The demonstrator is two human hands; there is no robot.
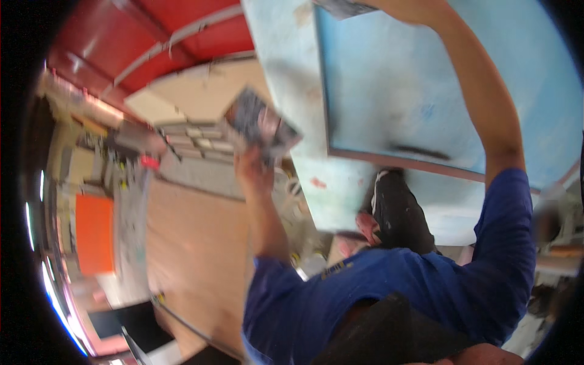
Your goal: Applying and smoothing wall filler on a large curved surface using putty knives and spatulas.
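Grey and blurred, a flat patterned piece is held by the left hand at its near edge, left of the pale blue board. It sits just beyond that hand, tilted; its outline looks nearly square, so I cannot tell a long axis. The left hand is much the nearer to it. The right hand is over the board's far part, just right of a second grey piece; the view cuts both off, so I cannot tell whether it grips.
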